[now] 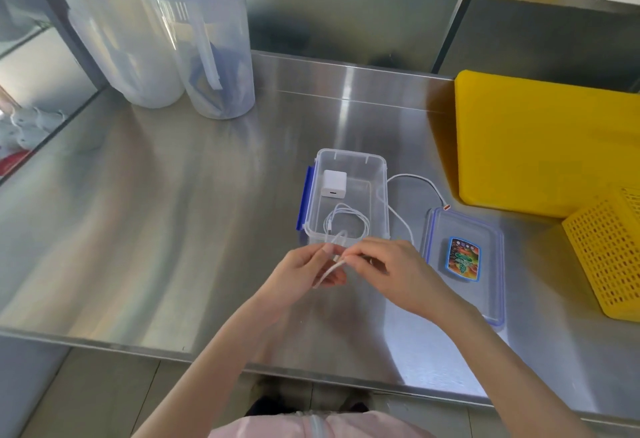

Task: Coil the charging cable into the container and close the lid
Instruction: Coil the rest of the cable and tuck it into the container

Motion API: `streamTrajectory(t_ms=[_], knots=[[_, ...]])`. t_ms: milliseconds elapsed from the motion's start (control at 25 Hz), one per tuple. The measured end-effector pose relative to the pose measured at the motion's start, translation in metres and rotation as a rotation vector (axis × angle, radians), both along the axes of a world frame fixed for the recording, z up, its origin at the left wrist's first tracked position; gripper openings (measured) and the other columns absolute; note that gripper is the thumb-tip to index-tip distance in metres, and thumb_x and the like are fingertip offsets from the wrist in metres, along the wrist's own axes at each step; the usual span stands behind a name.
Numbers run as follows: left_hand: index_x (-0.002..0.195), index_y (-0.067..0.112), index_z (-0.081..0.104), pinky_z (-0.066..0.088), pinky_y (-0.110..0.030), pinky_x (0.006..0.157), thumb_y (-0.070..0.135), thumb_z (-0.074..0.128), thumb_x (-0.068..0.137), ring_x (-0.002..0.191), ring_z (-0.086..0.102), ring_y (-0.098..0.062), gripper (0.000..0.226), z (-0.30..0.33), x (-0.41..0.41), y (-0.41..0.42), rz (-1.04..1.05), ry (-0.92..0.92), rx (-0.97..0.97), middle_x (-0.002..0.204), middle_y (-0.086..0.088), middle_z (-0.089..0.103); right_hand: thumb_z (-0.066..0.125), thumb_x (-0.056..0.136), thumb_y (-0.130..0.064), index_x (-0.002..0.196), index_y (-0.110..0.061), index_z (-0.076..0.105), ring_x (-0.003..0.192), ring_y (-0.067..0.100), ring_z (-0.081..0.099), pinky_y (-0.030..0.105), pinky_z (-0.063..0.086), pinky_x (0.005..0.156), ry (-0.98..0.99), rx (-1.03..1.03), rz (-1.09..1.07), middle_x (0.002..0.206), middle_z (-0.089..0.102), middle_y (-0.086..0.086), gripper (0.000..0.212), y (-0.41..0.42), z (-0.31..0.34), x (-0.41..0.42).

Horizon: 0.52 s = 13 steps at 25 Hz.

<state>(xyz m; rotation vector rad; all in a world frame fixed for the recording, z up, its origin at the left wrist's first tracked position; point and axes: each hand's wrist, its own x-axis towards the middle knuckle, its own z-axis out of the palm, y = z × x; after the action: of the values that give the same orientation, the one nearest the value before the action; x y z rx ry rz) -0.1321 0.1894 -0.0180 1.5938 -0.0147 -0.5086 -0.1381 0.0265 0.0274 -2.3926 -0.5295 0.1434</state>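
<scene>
A clear rectangular container (380,163) with blue side clips stands open on the steel table. Inside it are a white charger block (334,183) and a few loops of the white charging cable (410,176). The rest of the cable runs over the container's right wall, arcs across the table and ends at a plug by the lid's far corner. The clear lid (491,302), with a colourful sticker, lies flat to the right of the container. My left hand (299,273) and my right hand (388,269) both pinch a stretch of cable just in front of the container.
Two tall translucent plastic jugs (197,42) stand at the back left. A yellow cutting board (543,146) and a yellow perforated basket (609,254) sit to the right. The table's front edge (207,358) runs below my forearms, and a steel shelf hangs above the back.
</scene>
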Motion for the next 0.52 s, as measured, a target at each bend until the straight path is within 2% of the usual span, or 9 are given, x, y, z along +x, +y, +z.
streamTrajectory(t_ms=[80,160,240,320,400,480,520], knots=[[0.088,0.014,0.062,0.045,-0.009,0.054,0.019,0.032,0.099,0.045,0.055,0.0,0.032,0.005,-0.005,-0.002,-0.035,0.01,0.011,0.042,0.008,0.058,0.052,0.09,-0.026,0.091,-0.015,0.068,0.069,0.016,0.057,0.024,0.043,0.065,-0.03,0.027,-0.08,0.081,0.068,0.001,0.019,0.001,0.002,0.005],[0.082,0.012,0.059,0.036,-0.01,0.047,0.02,0.028,0.099,0.037,0.039,-0.002,0.036,0.009,-0.008,-0.002,-0.036,0.031,-0.046,0.036,0.01,0.042,0.053,0.089,-0.024,0.088,-0.015,0.068,0.069,0.018,0.056,0.022,0.041,0.063,-0.033,0.076,-0.177,0.077,0.067,0.002,0.018,-0.002,0.002,0.007],[0.074,0.011,0.054,0.027,-0.012,0.041,0.022,0.03,0.098,0.035,0.025,-0.002,0.035,0.014,-0.008,0.0,-0.016,0.104,-0.198,0.039,0.014,0.028,0.055,0.087,-0.025,0.081,-0.02,0.067,0.068,0.017,0.056,0.02,0.041,0.062,0.005,0.167,-0.278,0.071,0.065,-0.001,0.015,-0.004,0.001,0.007],[0.068,0.014,0.052,0.021,-0.012,0.037,0.026,0.039,0.094,0.034,0.018,-0.001,0.031,0.019,-0.007,0.005,0.002,0.187,-0.409,0.041,0.015,0.023,0.056,0.087,-0.027,0.074,-0.02,0.064,0.06,0.013,0.055,0.017,0.04,0.057,0.042,0.246,-0.351,0.063,0.063,-0.008,0.016,-0.004,-0.001,0.005],[0.065,0.018,0.056,0.021,-0.013,0.036,0.028,0.048,0.088,0.036,0.013,-0.005,0.027,0.025,-0.004,0.01,0.003,0.261,-0.674,0.045,0.012,0.016,0.052,0.089,-0.029,0.069,-0.018,0.061,0.047,0.009,0.045,0.013,0.033,0.048,0.056,0.274,-0.397,0.046,0.052,-0.011,0.026,-0.003,-0.003,0.003],[0.07,0.016,0.062,0.024,-0.016,0.038,0.026,0.054,0.086,0.038,0.016,-0.009,0.02,0.024,0.003,0.017,-0.021,0.318,-0.954,0.048,0.007,0.018,0.044,0.092,-0.032,0.064,-0.02,0.057,0.043,0.008,0.038,0.014,0.03,0.045,0.074,0.261,-0.42,0.041,0.045,-0.008,0.033,-0.005,-0.008,0.001],[0.08,0.01,0.064,0.027,-0.02,0.042,0.025,0.049,0.089,0.041,0.021,-0.01,0.022,0.023,0.008,0.023,-0.072,0.35,-1.118,0.05,0.005,0.023,0.042,0.093,-0.032,0.063,-0.019,0.055,0.043,0.007,0.04,0.014,0.031,0.046,0.079,0.234,-0.424,0.041,0.048,-0.01,0.035,-0.007,-0.011,0.0]])
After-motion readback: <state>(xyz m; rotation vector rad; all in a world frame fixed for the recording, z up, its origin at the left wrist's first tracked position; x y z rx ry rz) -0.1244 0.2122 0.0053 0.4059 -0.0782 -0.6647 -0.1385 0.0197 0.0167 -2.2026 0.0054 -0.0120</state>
